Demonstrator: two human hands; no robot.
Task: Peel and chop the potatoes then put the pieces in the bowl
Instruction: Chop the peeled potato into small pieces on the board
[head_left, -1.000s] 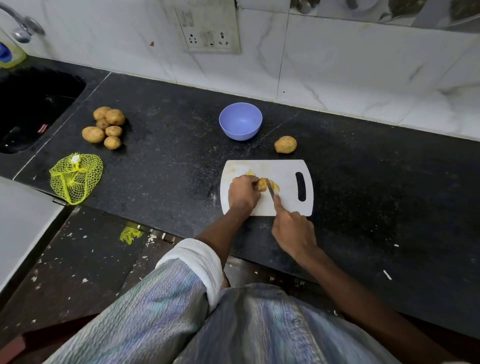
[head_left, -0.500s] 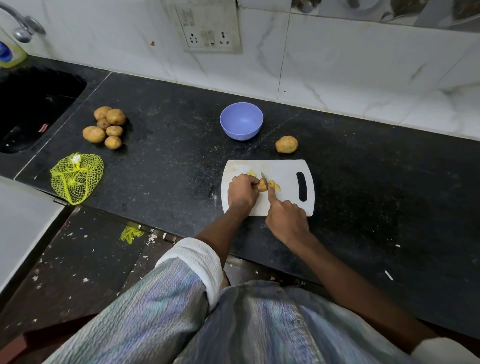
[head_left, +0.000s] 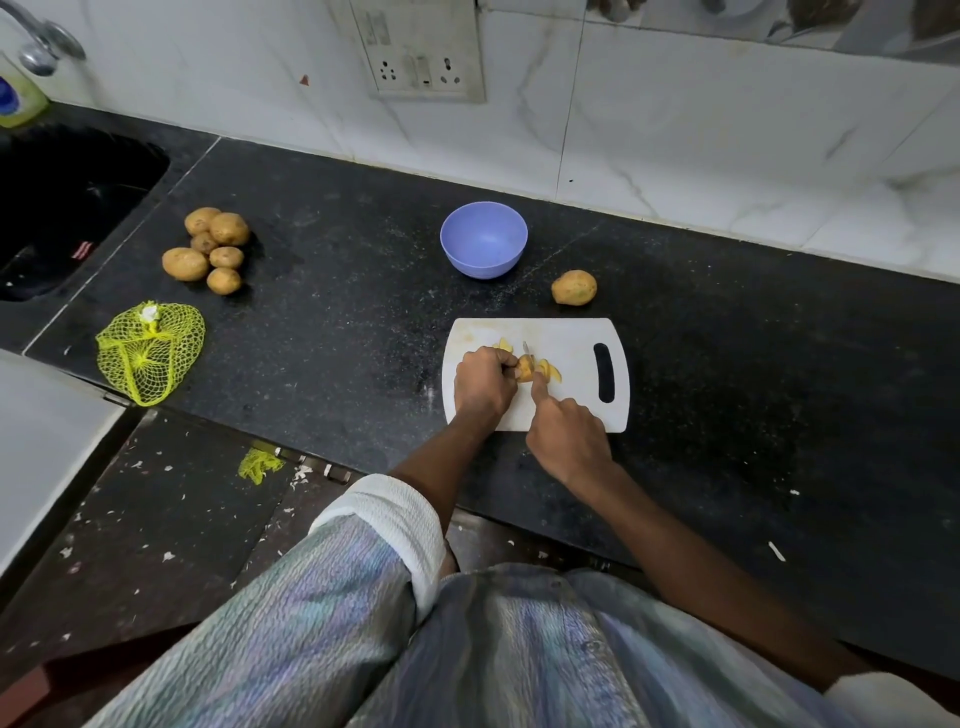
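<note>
1. The potato I am cutting lies on the white cutting board, between my two hands, with yellow slices fanned just to its right and another piece just beyond my left knuckles.
2. My left hand curls over the potato's left end, fingers bent and pinning it to the board.
3. My right hand is closed around the knife; the forefinger lies straight along its back, and only the blade tip shows above the potato. The handle is hidden in my fist.
4. The purple bowl stands on the black counter beyond the board, well apart from my hands, with nothing in it.
5. One whole unpeeled potato sits just past the board's far edge, right of the bowl.
6. A heap of six potatoes lies far left, near the sink.
7. The yellow net bag lies slack near the counter's front edge; I cannot tell whether anything is inside.
</note>
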